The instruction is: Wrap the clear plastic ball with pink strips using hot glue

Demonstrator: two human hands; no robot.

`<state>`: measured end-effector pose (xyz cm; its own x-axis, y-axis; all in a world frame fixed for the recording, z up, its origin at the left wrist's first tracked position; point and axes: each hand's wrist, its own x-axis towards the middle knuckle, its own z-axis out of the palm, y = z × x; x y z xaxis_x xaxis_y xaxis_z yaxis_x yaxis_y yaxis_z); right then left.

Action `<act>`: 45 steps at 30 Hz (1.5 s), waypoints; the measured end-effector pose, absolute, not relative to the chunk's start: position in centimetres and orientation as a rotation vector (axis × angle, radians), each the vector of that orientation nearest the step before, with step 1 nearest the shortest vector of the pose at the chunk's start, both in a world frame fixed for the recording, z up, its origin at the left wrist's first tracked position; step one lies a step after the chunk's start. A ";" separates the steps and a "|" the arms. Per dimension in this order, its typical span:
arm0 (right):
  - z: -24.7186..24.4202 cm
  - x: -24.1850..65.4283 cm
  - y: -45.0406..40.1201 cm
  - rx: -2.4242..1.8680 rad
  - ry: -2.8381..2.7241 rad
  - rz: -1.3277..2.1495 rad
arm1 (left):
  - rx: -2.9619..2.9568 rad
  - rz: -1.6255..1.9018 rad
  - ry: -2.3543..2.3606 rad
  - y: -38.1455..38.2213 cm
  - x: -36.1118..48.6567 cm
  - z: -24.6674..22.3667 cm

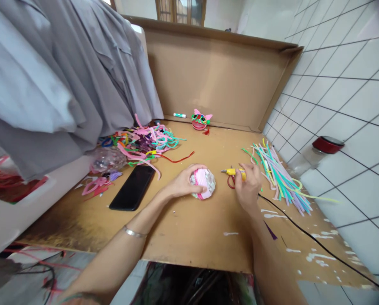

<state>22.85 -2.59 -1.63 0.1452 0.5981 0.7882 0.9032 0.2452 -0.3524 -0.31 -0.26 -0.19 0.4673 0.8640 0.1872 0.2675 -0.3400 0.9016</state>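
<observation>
Where the bench [183, 228] lay bare near its middle, a small ball [202, 183] wrapped in pink strips was steadied under the left hand [185, 182], the fingers cupped over it so that it could not roll. A yellow-handled tool [233, 171], its black cord [304, 231] trailing to the right, was gripped in the right hand [248, 186], tip pointed toward the ball. Loose coloured strips [278, 176] were laid in a bundle just beside that hand, within reach. A black phone [132, 187] was set flat to the left. A finished pink figure [201, 120] was stood against the cardboard back wall [215, 80], well apart.
</observation>
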 end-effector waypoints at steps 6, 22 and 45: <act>-0.4 18.9 -4.9 -1.046 -1.802 -0.446 | 1.922 0.876 0.941 -0.4 -0.2 -0.1; -0.3 18.1 -5.3 -1.019 -1.918 -0.463 | 1.949 0.885 0.915 -0.4 -0.1 -0.1; -0.8 17.8 -5.1 -1.065 -1.899 -0.219 | 1.999 0.883 0.889 -0.3 -0.3 -0.2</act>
